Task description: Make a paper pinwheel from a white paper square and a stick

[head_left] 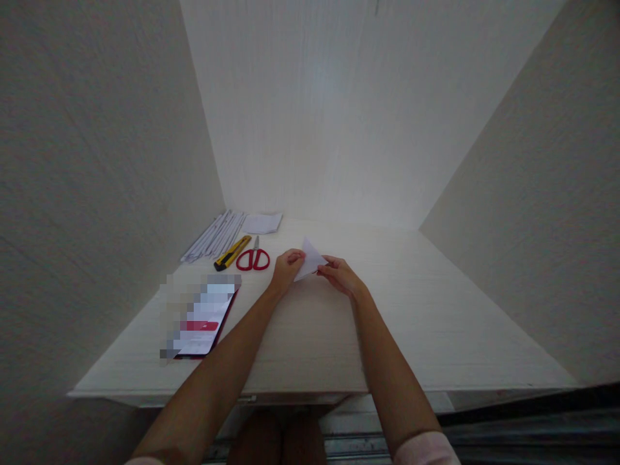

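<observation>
A small white folded paper (310, 256), triangular in outline, is held just above the white desk (436, 323) between both hands. My left hand (287, 266) pinches its left edge with curled fingers. My right hand (339, 274) grips its lower right corner. Both forearms reach in from the near edge of the desk.
Red-handled scissors (253, 258) and a yellow utility knife (232, 252) lie left of the hands. Behind them lie a bundle of white paper strips (213, 236) and a small stack of white sheets (262, 223). A phone (206, 316) lies near the left front. Walls enclose three sides.
</observation>
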The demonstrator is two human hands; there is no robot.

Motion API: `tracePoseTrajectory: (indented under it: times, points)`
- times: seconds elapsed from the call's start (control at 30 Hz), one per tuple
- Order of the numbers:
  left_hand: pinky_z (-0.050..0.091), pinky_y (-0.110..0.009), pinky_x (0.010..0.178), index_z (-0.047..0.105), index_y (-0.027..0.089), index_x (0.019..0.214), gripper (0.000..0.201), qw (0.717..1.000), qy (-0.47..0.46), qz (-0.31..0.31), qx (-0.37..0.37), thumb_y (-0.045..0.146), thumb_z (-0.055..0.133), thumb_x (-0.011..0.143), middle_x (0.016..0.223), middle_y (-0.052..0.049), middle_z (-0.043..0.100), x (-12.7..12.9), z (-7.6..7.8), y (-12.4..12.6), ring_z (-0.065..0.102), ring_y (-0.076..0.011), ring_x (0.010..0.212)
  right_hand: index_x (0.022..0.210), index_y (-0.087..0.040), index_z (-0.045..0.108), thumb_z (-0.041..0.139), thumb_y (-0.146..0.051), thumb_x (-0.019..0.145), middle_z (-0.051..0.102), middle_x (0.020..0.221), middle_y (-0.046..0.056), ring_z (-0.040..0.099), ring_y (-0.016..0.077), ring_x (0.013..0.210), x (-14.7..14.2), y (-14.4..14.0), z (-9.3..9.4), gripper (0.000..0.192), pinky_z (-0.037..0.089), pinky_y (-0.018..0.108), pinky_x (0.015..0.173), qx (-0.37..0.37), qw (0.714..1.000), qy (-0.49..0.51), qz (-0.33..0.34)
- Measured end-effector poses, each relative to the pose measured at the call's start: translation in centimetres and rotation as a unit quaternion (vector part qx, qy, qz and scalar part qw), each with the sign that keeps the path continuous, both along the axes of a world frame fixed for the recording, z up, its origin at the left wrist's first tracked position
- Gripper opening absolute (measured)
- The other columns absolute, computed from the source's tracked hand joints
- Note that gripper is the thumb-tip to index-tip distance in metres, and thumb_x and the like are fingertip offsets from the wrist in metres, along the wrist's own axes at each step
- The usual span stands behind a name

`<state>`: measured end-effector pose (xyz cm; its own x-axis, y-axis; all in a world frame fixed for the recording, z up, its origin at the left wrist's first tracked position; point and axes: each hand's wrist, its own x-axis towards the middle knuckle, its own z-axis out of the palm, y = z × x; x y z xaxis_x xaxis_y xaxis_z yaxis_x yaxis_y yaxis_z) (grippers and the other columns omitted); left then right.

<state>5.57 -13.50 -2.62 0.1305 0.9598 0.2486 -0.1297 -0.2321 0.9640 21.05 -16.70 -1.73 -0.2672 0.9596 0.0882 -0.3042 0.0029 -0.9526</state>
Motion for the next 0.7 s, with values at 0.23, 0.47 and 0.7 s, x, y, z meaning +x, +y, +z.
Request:
tracePoseTrajectory:
  times: [0.23,0.47,0.7]
  points:
    - [0.047,-0.035,0.075,0.053,0.011,0.092,0.041,0.996,-0.006,-0.087,-0.021,0.028,0.068,0.057,0.092,-0.010,0.061,0.2,0.1,-0.3,0.059,-0.0183,0.082,0.084,-0.017,0.064,0.068,-0.017,0.057,0.060,0.068,-0.001,0.051,0.0082,0.062,0.3,0.2,-0.1,0.027,0.038,0.024,0.066,0.019,0.999,0.001,-0.040]
    - [0.044,-0.035,0.083,0.048,0.012,0.098,0.053,0.991,0.000,-0.133,-0.020,0.024,0.073,0.053,0.102,-0.013,0.058,0.2,0.2,-0.5,0.058,-0.0179,0.089,0.083,-0.016,0.065,0.068,-0.017,0.056,0.063,0.075,0.001,0.054,0.0095,0.068,0.3,0.3,-0.2,0.027,0.039,0.024,0.071,0.030,0.998,0.032,-0.035]
    - [0.046,-0.027,0.064,0.050,0.012,0.095,0.043,0.990,-0.020,-0.127,-0.055,0.032,0.066,0.061,0.085,-0.008,0.064,0.3,0.9,-1.1,0.059,-0.0125,0.067,0.085,-0.017,0.064,0.066,-0.020,0.058,0.063,0.074,0.001,0.053,0.0096,0.066,0.3,0.3,-0.2,0.027,0.039,0.025,0.069,0.033,0.998,-0.001,-0.049]
